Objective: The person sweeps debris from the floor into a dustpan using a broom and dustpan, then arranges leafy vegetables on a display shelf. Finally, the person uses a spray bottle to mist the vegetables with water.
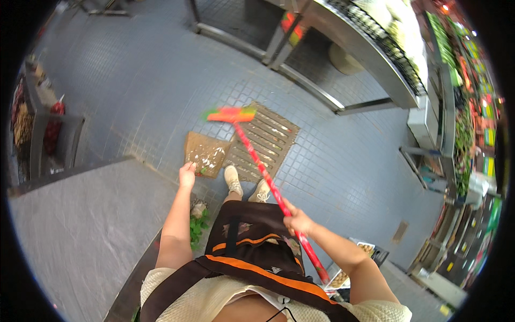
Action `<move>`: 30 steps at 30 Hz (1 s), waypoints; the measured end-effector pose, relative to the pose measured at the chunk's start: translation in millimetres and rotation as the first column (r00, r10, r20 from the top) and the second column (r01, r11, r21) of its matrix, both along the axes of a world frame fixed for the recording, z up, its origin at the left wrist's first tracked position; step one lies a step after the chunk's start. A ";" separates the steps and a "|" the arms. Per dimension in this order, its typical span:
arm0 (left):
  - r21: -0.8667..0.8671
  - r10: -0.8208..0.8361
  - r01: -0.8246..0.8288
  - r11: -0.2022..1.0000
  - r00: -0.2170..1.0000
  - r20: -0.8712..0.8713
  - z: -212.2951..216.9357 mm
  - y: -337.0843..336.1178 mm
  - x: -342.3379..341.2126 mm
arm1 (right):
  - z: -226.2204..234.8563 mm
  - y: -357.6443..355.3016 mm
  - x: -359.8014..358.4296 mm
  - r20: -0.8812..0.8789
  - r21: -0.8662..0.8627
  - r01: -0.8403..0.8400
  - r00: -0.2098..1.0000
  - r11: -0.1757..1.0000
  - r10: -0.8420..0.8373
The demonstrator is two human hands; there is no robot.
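My right hand [298,219] is wrapped round the red pole of a broom [264,170], which slants from beside my right hip up to the far left. Its red, orange and green head is blurred and lies over the near-left edge of a slotted floor grate [276,126]. With closed fingers my left hand [188,175] grips the near-left corner of a flat brown piece that looks like cardboard [194,145]. White scraps and a bit of green lie on this piece. My shoes [233,180] stand just right of it, at the grate's near edge.
A grey-topped counter [96,225] fills the near left. Leafy greens [198,225] sit between it and my apron. A metal-framed table [370,45] with a black crate stands at the far right, and produce shelves [462,129] line the right. Grey tiles [145,64] cover the floor.
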State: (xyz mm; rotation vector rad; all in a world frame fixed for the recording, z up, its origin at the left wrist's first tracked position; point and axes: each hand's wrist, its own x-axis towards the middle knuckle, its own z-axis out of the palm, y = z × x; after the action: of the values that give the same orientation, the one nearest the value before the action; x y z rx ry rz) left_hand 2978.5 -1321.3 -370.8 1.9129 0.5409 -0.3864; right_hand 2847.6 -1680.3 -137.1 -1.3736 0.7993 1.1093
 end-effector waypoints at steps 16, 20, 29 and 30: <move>0.027 -0.348 0.350 0.936 0.936 -0.050 32.4 -224.4 31.9 | 32.1 -212.4 -173.7 0.124 -0.112 0.599 0.800 0.793 -0.587; -0.001 -0.343 0.346 0.938 0.929 -0.142 50.4 -313.5 54.0 | 49.1 -273.0 -213.1 0.147 -0.216 0.699 0.713 0.681 -0.685; -0.164 -0.446 0.414 0.895 0.843 -0.300 73.0 -504.0 36.9 | 43.8 -286.3 -337.4 0.176 -0.334 0.891 0.380 0.308 -0.908; -0.168 -0.444 0.411 0.896 0.839 -0.315 76.9 -528.4 33.6 | 43.4 -291.7 -341.9 0.189 -0.331 0.907 0.335 0.261 -0.923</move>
State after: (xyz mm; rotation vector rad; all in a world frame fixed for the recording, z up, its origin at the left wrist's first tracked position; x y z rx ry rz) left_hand 3012.1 -1849.7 -293.9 1.8742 0.3028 -1.0399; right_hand 2505.7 -1972.0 -93.6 -0.8512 1.6438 -0.0117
